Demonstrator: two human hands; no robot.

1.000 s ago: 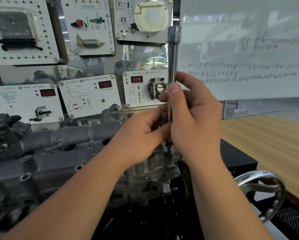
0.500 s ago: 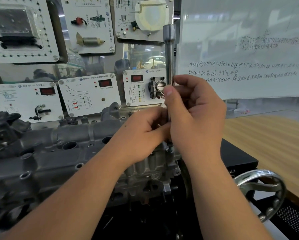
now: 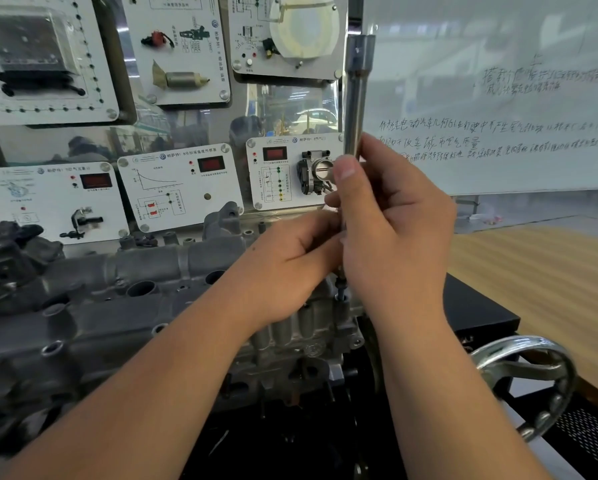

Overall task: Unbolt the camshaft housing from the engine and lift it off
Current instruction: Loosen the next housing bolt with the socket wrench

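The grey cast camshaft housing (image 3: 124,299) lies across the top of the engine (image 3: 290,344), running from the left edge to the middle. A long chrome extension bar (image 3: 356,98) stands upright over the housing's right end. Its lower tip meets a dark bolt (image 3: 341,291) that sticks up out of a hole there. My right hand (image 3: 394,230) is wrapped around the bar's lower part, thumb pressed against the shaft. My left hand (image 3: 290,261) pinches the bar just below, fingers closed on it. Where the tool meets the bolt is partly hidden by my fingers.
Behind the engine stand white training panels (image 3: 179,188) with sensors and red displays, one with a throttle body (image 3: 313,176). A whiteboard (image 3: 498,98) with handwriting fills the upper right. A wooden table (image 3: 550,278) is at the right, and a chrome handwheel (image 3: 522,379) at the lower right.
The bar and both hands have shifted slightly, and my right thumb has slid along the shaft. The bolt now shows more of its shank above the housing.
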